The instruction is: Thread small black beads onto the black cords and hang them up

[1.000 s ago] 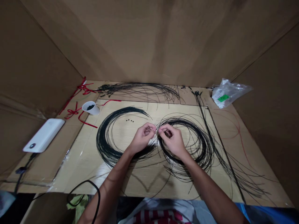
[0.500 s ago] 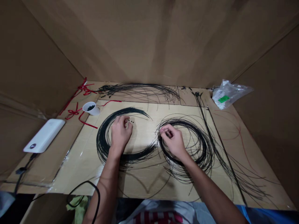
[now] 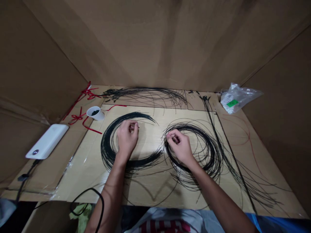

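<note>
My left hand lies on the board inside the left coil of thin black wires. Its fingertips are pinched over the small black beads, which it mostly covers. My right hand hovers over the right coil of black wires, its thumb and forefinger pinched on a thin black wire end. A pale wooden board carries both coils.
A white cup with black bits and red ribbons lie at the left. A white power bank sits further left. Straight black wires lie at the back, a plastic bag at the right. Cardboard walls surround everything.
My left hand left the right hand, moved left to the small black beads and closed its fingertips over them. The right hand has stayed in place.
</note>
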Demonstrator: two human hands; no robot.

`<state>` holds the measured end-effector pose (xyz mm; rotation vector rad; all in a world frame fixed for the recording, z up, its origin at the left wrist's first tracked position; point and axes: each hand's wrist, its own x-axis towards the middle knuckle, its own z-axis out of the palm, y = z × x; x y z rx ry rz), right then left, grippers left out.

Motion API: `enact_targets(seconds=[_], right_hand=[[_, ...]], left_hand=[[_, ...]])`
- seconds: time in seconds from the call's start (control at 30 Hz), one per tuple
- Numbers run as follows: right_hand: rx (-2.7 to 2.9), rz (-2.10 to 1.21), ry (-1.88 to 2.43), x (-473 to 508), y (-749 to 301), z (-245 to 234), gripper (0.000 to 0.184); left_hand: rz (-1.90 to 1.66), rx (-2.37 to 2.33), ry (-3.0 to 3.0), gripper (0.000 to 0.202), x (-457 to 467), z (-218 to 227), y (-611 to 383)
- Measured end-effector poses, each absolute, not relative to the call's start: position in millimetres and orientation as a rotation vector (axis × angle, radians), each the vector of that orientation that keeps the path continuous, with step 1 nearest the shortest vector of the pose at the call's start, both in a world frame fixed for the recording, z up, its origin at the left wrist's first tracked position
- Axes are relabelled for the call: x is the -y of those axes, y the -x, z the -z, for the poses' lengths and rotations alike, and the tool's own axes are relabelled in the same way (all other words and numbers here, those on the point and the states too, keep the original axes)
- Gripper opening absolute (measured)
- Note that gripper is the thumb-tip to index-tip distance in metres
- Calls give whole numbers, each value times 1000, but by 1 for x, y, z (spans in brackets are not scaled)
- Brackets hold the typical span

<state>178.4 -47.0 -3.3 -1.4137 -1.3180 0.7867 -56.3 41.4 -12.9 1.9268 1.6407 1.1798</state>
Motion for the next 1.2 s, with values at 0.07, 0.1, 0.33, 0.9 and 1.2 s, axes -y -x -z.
enact_targets(seconds=[0.07, 0.1, 0.33, 0.9, 1.2], right_hand=[[1315, -778, 1421, 47, -178, 3, 18], [1316, -772, 1427, 47, -179, 4, 18], [1319, -749, 1429, 46, -181, 8, 16], [1311, -764, 1428, 45, -181, 11, 12], [1319, -752, 1431, 45, -182, 13, 11]], left_hand=[[-1228, -1425, -1645, 21, -35, 12, 40], [-1207, -1307, -1497, 25, -31, 12, 31], [-967, -993, -1126, 41, -11, 21, -8], [-903, -912, -987, 39, -10, 24, -9], [-930, -904, -1006, 37, -7, 23, -8]])
